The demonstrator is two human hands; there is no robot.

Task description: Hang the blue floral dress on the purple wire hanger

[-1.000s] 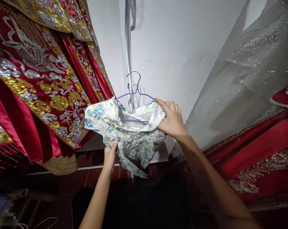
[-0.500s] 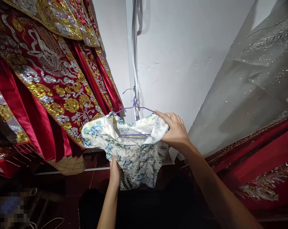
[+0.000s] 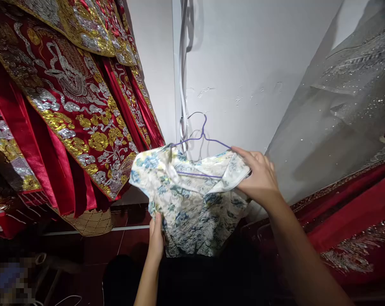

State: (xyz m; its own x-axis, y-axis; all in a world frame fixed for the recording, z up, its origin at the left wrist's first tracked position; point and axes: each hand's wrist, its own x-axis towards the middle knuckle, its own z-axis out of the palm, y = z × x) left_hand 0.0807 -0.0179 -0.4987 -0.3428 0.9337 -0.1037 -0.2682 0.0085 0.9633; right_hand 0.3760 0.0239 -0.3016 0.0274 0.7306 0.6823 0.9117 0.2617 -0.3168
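Note:
A white blouse (image 3: 186, 208) with blue and yellow flowers hangs on a purple wire hanger (image 3: 203, 135). The hanger's hook points up, in front of the white wall. My right hand (image 3: 258, 174) is closed on the blouse's right shoulder and the end of the hanger, thumb on top. Lower down, my left hand (image 3: 156, 238) grips the blouse's left side below the sleeve, with the thumb in front and the other fingers mostly hidden by cloth. The neckline faces me, and the hanger's lower bar shows across it.
Red garments with gold and silver embroidery (image 3: 84, 102) hang at the left. A sheer, glittering white garment (image 3: 342, 97) and a red beaded one (image 3: 355, 238) are at the right. A white cable (image 3: 182, 63) runs down the wall (image 3: 237, 55).
The blouse and hanger have shifted to the right with my right hand, and the hook now stands right of the cable. My left hand has moved only slightly, still holding the blouse's side.

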